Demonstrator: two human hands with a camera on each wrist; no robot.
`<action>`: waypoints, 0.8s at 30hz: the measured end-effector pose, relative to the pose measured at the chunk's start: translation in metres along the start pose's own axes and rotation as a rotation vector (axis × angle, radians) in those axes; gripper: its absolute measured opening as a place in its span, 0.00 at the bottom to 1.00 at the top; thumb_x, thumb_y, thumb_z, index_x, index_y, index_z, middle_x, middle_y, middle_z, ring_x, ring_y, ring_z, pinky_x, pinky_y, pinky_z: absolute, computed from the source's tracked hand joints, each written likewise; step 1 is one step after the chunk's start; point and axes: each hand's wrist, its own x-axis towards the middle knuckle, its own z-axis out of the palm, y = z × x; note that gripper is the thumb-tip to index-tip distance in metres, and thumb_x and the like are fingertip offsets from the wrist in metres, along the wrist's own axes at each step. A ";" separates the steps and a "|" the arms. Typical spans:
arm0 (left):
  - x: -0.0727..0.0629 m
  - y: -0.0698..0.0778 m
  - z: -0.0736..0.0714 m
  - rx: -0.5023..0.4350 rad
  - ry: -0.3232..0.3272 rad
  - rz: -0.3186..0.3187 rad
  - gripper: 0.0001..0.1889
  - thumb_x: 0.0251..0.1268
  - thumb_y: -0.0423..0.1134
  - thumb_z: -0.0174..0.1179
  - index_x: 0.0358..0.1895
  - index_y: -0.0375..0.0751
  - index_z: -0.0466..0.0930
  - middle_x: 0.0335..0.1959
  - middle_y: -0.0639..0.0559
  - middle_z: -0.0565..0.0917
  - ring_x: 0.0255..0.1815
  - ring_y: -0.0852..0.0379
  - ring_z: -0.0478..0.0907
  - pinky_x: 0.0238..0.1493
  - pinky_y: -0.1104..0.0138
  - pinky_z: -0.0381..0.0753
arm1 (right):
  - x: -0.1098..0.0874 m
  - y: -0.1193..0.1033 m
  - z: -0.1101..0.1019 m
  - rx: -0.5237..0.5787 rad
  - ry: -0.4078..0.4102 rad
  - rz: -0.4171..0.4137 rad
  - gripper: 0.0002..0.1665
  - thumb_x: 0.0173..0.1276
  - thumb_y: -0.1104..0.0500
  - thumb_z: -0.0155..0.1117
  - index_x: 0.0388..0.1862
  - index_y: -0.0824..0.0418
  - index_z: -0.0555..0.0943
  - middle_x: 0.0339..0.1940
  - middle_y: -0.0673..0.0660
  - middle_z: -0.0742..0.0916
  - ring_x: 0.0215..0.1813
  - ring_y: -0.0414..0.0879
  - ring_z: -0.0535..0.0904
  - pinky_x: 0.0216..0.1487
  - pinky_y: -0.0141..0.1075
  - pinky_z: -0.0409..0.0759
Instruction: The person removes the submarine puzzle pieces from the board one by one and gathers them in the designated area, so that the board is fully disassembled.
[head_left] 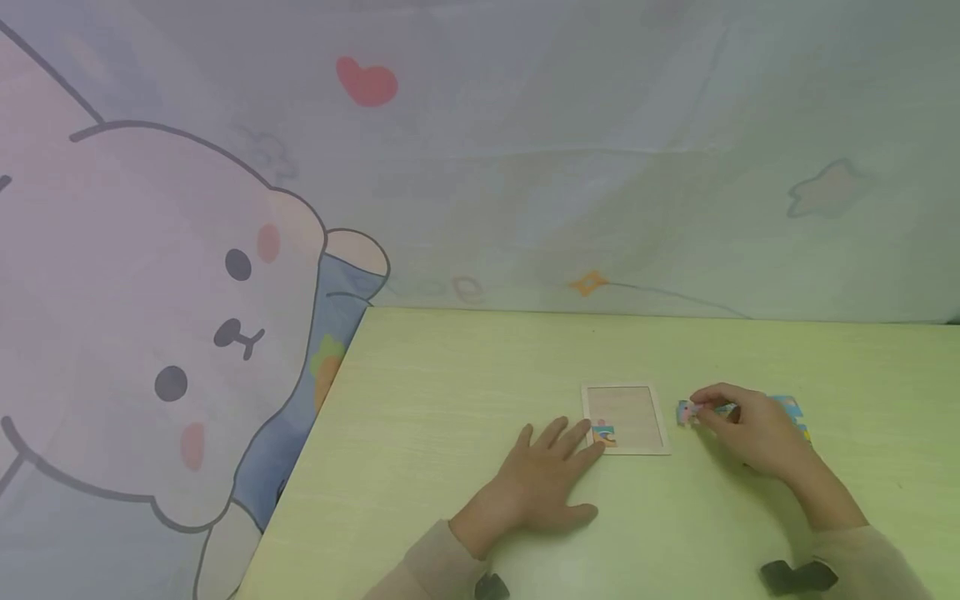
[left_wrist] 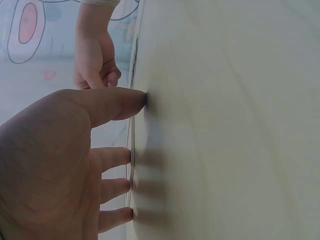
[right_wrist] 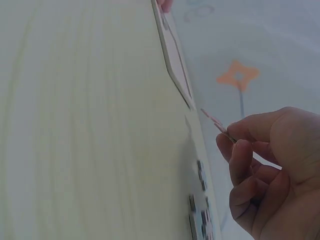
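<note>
A shallow wooden puzzle frame (head_left: 630, 417) lies on the table, with a colourful puzzle piece (head_left: 603, 436) in its near left corner. My left hand (head_left: 543, 483) is spread with its fingertips at the frame's left and near edges. To the right of the frame, my right hand (head_left: 757, 429) pinches a puzzle piece (head_left: 686, 412) between thumb and fingers. In the right wrist view that held piece (right_wrist: 218, 123) shows thin and edge-on, raised above the table. Part of it is hidden by the fingers.
Several loose puzzle pieces (head_left: 787, 407) lie beyond and under the right hand, partly covered by it. The pale yellow-green table (head_left: 450, 375) ends at a printed cloth (head_left: 525, 167) at the back and left.
</note>
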 end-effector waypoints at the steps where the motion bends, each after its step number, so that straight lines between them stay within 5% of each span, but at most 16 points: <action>1: 0.000 0.000 0.000 -0.001 -0.001 -0.001 0.41 0.74 0.67 0.49 0.85 0.60 0.51 0.87 0.54 0.46 0.85 0.45 0.45 0.74 0.37 0.59 | -0.002 0.003 -0.002 -0.001 -0.002 0.001 0.16 0.80 0.52 0.62 0.59 0.59 0.84 0.40 0.54 0.89 0.28 0.43 0.77 0.22 0.35 0.75; 7: -0.002 0.001 -0.002 -0.007 -0.001 0.003 0.41 0.74 0.67 0.50 0.85 0.60 0.51 0.87 0.53 0.46 0.85 0.45 0.46 0.74 0.36 0.58 | -0.009 0.019 -0.011 -0.036 -0.015 -0.003 0.17 0.80 0.53 0.61 0.59 0.60 0.83 0.47 0.59 0.90 0.41 0.51 0.86 0.31 0.40 0.82; 12: -0.002 0.001 -0.003 -0.017 -0.003 0.004 0.41 0.74 0.66 0.50 0.85 0.60 0.51 0.87 0.53 0.46 0.85 0.45 0.45 0.74 0.36 0.58 | -0.012 0.029 -0.012 -0.061 -0.018 -0.006 0.13 0.80 0.57 0.61 0.56 0.61 0.84 0.47 0.61 0.91 0.48 0.64 0.87 0.43 0.56 0.85; 24: -0.002 0.002 -0.003 -0.019 -0.012 -0.001 0.41 0.74 0.66 0.50 0.85 0.60 0.50 0.87 0.54 0.45 0.85 0.45 0.45 0.75 0.36 0.57 | -0.012 0.032 -0.013 -0.107 -0.039 0.029 0.14 0.80 0.56 0.61 0.57 0.59 0.85 0.47 0.61 0.91 0.52 0.66 0.86 0.44 0.60 0.83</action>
